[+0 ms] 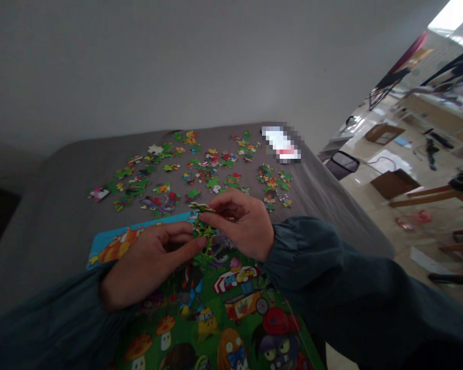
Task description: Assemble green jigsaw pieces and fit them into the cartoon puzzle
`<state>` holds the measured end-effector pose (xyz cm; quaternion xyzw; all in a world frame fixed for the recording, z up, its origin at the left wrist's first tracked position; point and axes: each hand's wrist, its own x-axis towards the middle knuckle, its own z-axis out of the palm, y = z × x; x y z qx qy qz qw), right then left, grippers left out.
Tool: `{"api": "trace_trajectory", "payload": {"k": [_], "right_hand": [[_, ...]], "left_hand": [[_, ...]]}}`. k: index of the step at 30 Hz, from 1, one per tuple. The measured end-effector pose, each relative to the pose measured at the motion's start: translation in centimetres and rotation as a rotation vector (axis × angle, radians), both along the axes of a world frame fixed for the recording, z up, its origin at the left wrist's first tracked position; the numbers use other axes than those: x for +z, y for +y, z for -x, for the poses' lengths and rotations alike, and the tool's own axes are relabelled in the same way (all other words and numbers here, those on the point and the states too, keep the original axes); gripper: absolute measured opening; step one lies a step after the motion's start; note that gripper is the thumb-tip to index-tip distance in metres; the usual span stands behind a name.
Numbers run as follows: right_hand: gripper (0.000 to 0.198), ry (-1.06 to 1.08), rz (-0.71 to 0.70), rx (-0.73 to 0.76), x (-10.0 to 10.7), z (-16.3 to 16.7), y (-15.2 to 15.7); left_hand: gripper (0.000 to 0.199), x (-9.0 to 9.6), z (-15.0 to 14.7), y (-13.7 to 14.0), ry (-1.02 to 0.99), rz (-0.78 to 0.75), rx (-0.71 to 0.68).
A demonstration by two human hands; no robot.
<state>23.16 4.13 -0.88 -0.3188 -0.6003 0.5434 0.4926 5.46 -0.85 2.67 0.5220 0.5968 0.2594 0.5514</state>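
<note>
My right hand pinches a small jigsaw piece seen almost edge-on between thumb and fingers. Close by on the left, my left hand has its thumb and fingers closed on a green puzzle piece, partly hidden by the thumb. Both hands are over a puzzle board with a blue top edge and green cartoon pictures: mushrooms, a food cart, a purple character in a red cap. My left hand and sleeve cover part of the board's left side.
Many loose jigsaw pieces lie spread beyond the board on a grey cloth-covered table. A phone with a lit, blurred screen rests at the far right corner. A wall stands behind; cardboard boxes are on the floor at right.
</note>
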Motion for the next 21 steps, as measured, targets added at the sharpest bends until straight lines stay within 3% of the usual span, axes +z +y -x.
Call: {"api": "trace_trajectory", "payload": {"k": [5,11,17,21], "right_hand": [[0.032,-0.017,0.118,0.027,0.4,-0.2,0.7],[0.037,0.043,0.300,0.061,0.5,-0.4,1.6],[0.041,0.088,0.341,-0.085,0.3,-0.3,1.4],[0.038,0.045,0.327,-0.044,0.3,-0.3,1.0]], "left_hand": [[0.036,0.2,0.8,0.6,0.072,-0.054,0.048],[0.036,0.9,2.0,1.3,0.183,-0.228,0.256],[0.039,0.3,1.2,0.4,0.100,-0.081,0.246],[0.044,-0.3,0.9,0.1,0.021,-0.086,0.300]]}}
